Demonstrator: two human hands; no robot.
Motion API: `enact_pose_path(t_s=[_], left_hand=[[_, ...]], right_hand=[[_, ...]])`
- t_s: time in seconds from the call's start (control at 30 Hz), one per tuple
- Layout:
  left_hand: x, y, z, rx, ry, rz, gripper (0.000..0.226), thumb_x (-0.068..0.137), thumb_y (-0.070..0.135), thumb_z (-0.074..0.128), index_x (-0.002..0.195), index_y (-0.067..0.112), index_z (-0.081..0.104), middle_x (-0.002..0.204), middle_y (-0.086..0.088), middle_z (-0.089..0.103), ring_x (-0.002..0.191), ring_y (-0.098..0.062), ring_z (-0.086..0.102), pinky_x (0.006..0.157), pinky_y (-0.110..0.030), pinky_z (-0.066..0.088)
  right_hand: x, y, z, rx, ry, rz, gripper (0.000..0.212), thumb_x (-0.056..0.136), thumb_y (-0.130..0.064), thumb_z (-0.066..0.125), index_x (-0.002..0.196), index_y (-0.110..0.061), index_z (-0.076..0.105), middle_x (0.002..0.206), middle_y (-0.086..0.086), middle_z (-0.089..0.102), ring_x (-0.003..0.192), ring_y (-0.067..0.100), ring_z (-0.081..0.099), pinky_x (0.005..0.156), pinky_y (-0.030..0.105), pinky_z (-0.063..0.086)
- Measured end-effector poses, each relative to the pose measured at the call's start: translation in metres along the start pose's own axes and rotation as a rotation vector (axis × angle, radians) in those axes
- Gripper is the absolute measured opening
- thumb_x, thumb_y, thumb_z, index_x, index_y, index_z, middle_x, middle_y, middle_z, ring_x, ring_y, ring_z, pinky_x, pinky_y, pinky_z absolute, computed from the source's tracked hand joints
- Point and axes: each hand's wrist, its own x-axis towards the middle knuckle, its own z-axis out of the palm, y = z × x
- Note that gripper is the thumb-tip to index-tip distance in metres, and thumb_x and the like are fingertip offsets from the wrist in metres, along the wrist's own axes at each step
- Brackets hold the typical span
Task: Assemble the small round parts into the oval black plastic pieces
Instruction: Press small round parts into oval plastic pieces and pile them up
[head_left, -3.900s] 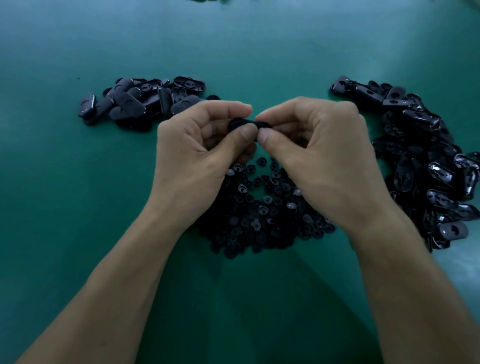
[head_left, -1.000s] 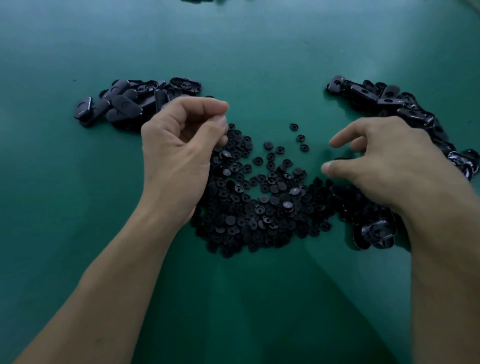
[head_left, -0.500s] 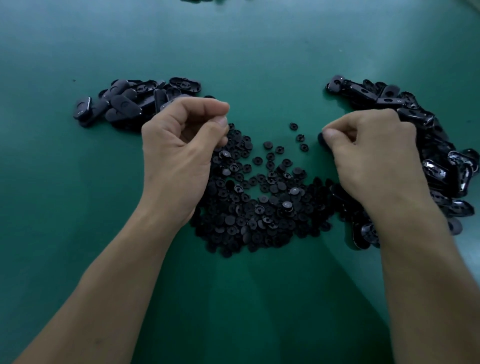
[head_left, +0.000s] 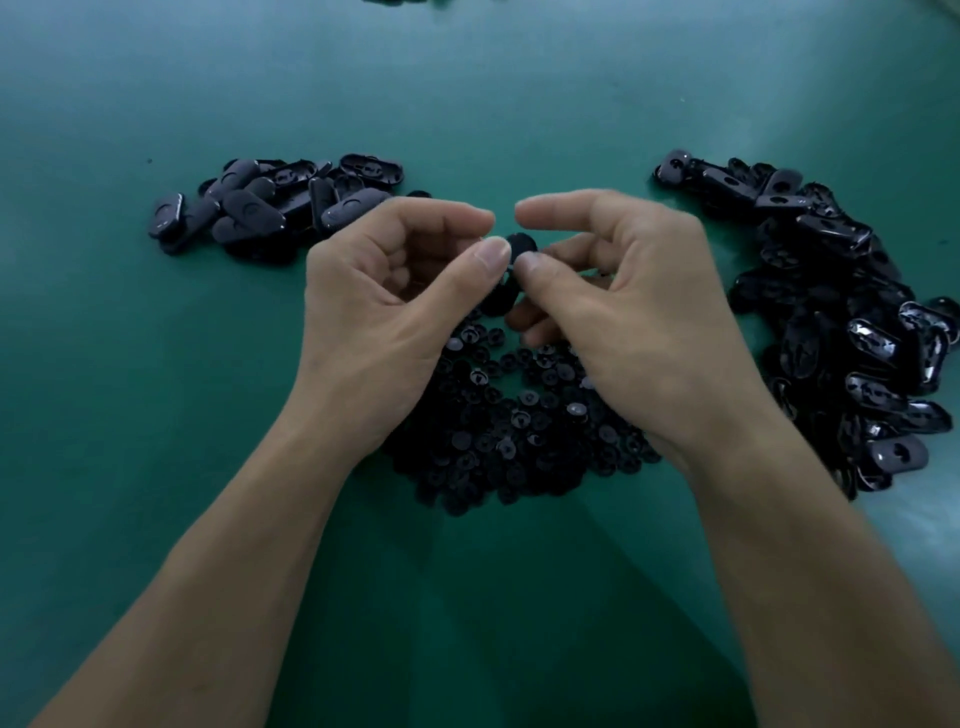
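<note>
Head camera view, looking down onto a green table top (head_left: 467, 104).

At upper centre of the frame, raised above the table: one oval black piece (head_left: 521, 245), standing roughly on end. Upper rounded end visible between the two thumb tips; lower part in shadow between the palms.

Gripped from the left of the frame by the left hand (head_left: 384, 312): fingers curled inward, thumb tip pressed against the upper end of the piece, index fingertip bent over above it and apart from it.

Gripped from the right of the frame by the right hand (head_left: 644, 322): thumb tip against the same end, just beside the left thumb. Index finger extended above, tip near the left index tip, apart from it. Lower fingers curled under the piece.

Presence of a small round part in the piece or between the fingertips: cannot tell.

Below the hands, at frame centre, partly covered by both wrists: heap of small round parts (head_left: 509, 436), black, lying loose on the table.

At upper left: smaller heap of oval pieces (head_left: 260, 208), mostly matte backs upward.

Along the right edge, from upper right down to mid-right: larger heap of oval pieces (head_left: 841, 332), glossy, many with the hollow side and a hole showing.

Entering from the lower corners: both forearms (head_left: 234, 571), bare.
</note>
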Motion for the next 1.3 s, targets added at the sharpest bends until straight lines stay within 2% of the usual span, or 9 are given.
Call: enact_pose_path(t_s=[0.23,0.37,0.67,0.8,0.97,1.03,1.1,1.2,1.3], left_hand=[[0.001,-0.001,0.001,0.004,-0.013,-0.013,0.011,0.09,0.005,0.07,0.098,0.012,0.069,0.084,0.008,0.073,0.078,-0.003,0.068,0.075,-0.017,0.053],[0.001,0.001,0.001,0.043,-0.02,0.005,0.006,0.094,0.011,0.068,0.097,0.015,0.07,0.084,0.01,0.074,0.077,-0.003,0.069,0.073,-0.017,0.053],[-0.001,0.005,0.004,0.038,-0.047,-0.017,0.007,0.092,0.01,0.069,0.095,0.016,0.071,0.079,0.011,0.074,0.071,0.001,0.066,0.068,-0.014,0.051],[0.0,0.004,0.004,0.032,-0.011,-0.043,0.005,0.089,0.014,0.073,0.094,0.016,0.072,0.078,0.004,0.075,0.072,-0.005,0.069,0.068,-0.016,0.052],[0.002,0.002,0.002,0.018,0.031,-0.038,0.004,0.093,0.017,0.07,0.09,0.019,0.069,0.076,0.007,0.073,0.073,-0.009,0.071,0.067,-0.019,0.053],[0.001,0.001,0.002,0.02,0.041,-0.029,0.005,0.092,0.02,0.07,0.089,0.02,0.067,0.076,0.007,0.072,0.073,-0.012,0.07,0.067,-0.022,0.054],[0.001,0.001,0.001,0.034,0.051,-0.019,0.01,0.09,0.021,0.073,0.086,0.022,0.063,0.074,0.009,0.069,0.07,-0.011,0.065,0.063,-0.023,0.054],[0.001,0.0,0.001,0.059,0.056,-0.007,0.02,0.087,0.018,0.077,0.083,0.023,0.058,0.071,0.017,0.064,0.064,-0.002,0.057,0.059,-0.021,0.051],[0.001,0.0,0.0,0.056,0.046,-0.016,0.02,0.085,0.018,0.079,0.086,0.023,0.06,0.072,0.013,0.065,0.064,-0.006,0.058,0.061,-0.029,0.052]], right_hand=[[-0.001,-0.004,0.003,0.06,0.034,-0.044,0.013,0.086,-0.014,0.068,0.086,-0.027,0.069,0.08,-0.002,0.073,0.069,0.019,0.073,0.071,0.046,0.061],[-0.002,-0.008,0.001,0.13,0.033,-0.077,0.009,0.087,-0.015,0.075,0.085,-0.019,0.068,0.08,0.0,0.073,0.075,0.019,0.074,0.069,0.038,0.062],[-0.002,-0.011,-0.004,0.191,0.077,-0.083,0.009,0.09,-0.015,0.075,0.083,-0.016,0.069,0.073,0.0,0.076,0.063,0.015,0.073,0.058,0.024,0.058],[0.002,-0.002,-0.008,-0.035,0.162,-0.036,0.011,0.095,-0.022,0.068,0.085,-0.022,0.072,0.074,-0.005,0.074,0.067,0.007,0.072,0.065,0.025,0.057],[0.001,0.006,-0.016,-0.32,0.107,0.078,0.013,0.089,-0.037,0.073,0.098,-0.028,0.073,0.079,-0.016,0.067,0.071,-0.011,0.06,0.059,0.002,0.043],[-0.001,0.008,-0.017,-0.419,0.032,0.108,0.023,0.083,-0.045,0.077,0.102,-0.032,0.071,0.084,-0.015,0.065,0.069,-0.008,0.059,0.056,0.005,0.041],[-0.002,0.008,-0.015,-0.495,-0.041,0.142,0.027,0.08,-0.047,0.079,0.102,-0.035,0.069,0.089,-0.013,0.065,0.074,-0.002,0.059,0.063,0.018,0.045],[-0.001,0.009,-0.011,-0.529,-0.05,0.145,0.012,0.083,-0.037,0.078,0.092,-0.032,0.071,0.083,-0.013,0.066,0.076,0.005,0.061,0.076,0.03,0.054],[-0.001,0.009,-0.008,-0.538,-0.027,0.129,0.003,0.086,-0.03,0.075,0.085,-0.03,0.073,0.079,-0.013,0.067,0.078,0.009,0.065,0.079,0.035,0.057]])
